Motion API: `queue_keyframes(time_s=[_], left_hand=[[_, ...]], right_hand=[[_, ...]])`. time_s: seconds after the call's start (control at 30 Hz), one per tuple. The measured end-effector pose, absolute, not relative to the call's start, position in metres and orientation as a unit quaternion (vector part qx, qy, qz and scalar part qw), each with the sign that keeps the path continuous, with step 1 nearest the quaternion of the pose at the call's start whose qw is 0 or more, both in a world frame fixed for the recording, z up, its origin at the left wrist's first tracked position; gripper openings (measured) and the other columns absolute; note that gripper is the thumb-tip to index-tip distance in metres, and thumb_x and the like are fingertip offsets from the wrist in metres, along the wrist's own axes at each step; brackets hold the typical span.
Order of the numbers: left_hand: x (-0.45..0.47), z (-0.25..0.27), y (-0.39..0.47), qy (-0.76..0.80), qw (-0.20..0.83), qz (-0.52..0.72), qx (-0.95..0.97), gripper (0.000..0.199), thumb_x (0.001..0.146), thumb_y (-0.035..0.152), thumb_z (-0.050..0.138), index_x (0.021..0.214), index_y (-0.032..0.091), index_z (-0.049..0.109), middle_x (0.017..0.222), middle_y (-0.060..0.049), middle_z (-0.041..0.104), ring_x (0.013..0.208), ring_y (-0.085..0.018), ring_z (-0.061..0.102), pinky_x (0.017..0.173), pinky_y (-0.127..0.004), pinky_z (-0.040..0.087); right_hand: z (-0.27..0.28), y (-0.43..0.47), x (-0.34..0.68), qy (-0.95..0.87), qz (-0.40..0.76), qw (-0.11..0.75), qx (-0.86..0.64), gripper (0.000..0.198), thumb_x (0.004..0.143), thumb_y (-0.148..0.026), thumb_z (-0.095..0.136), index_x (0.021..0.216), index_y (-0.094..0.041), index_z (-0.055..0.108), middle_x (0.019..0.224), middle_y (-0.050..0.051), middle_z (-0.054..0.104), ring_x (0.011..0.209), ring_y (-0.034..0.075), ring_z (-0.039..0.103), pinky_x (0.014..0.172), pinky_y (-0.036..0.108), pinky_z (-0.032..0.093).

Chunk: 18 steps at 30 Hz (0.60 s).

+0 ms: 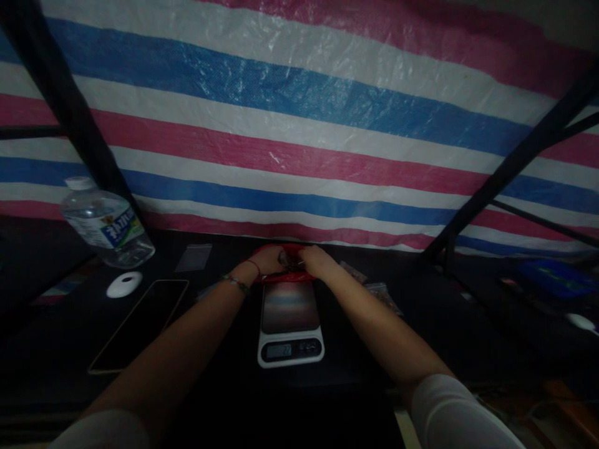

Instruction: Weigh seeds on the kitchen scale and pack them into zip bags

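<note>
Both hands are together at the far end of a white kitchen scale (290, 352), over a red container or bag (292, 277) whose exact kind is unclear. My left hand (270, 259), with a bracelet and a red cord at the wrist, has its fingers curled inward at the red rim. Opposite it, my right hand (317, 260) is also closed, fingertips pointing toward the left hand. Something dark and shiny (291, 260) shows between them; it is too small and dim to name. The scale's display reads what looks like 22, and its plate is partly visible.
Small clear zip bags with contents (384, 297) lie right of the scale. An empty-looking clear bag (194, 257), a phone (140, 327), a white mouse-like object (124, 284) and a large plastic bottle (110, 224) are left. A blue object (556, 279) sits far right. Striped sheeting (299, 149) hangs behind.
</note>
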<state>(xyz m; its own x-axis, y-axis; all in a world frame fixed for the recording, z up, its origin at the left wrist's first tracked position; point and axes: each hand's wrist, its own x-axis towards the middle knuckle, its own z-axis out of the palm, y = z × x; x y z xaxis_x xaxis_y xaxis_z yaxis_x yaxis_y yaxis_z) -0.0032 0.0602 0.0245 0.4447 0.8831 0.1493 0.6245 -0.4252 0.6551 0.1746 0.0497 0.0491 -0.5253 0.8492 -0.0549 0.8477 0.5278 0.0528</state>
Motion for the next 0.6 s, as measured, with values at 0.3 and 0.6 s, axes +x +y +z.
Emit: queue_keyframes(time_s=[0.3,0.6], left_hand=[[0.001,0.018,0.063,0.443,0.252,0.150,0.847,0.013,0.062,0.027,0.059,0.049,0.023,0.058,0.053,-0.002,0.061,0.048,-0.016,0.051,0.049,-0.027,0.036],[0.001,0.015,0.064,0.445,0.312,0.189,0.818,0.023,0.062,0.036,0.064,0.047,0.020,0.057,0.044,0.001,0.054,0.044,-0.012,0.047,0.047,-0.025,0.034]], right_hand=[[0.045,0.057,0.179,0.888,-0.068,0.016,0.454,0.023,0.083,-0.023,0.055,0.091,-0.013,0.074,0.093,0.014,0.073,0.085,0.023,0.067,0.071,0.026,0.044],[0.030,0.062,0.178,0.873,-0.112,-0.051,0.472,0.025,0.076,-0.025,0.064,0.097,-0.015,0.072,0.098,0.010,0.073,0.088,0.023,0.066,0.072,0.025,0.044]])
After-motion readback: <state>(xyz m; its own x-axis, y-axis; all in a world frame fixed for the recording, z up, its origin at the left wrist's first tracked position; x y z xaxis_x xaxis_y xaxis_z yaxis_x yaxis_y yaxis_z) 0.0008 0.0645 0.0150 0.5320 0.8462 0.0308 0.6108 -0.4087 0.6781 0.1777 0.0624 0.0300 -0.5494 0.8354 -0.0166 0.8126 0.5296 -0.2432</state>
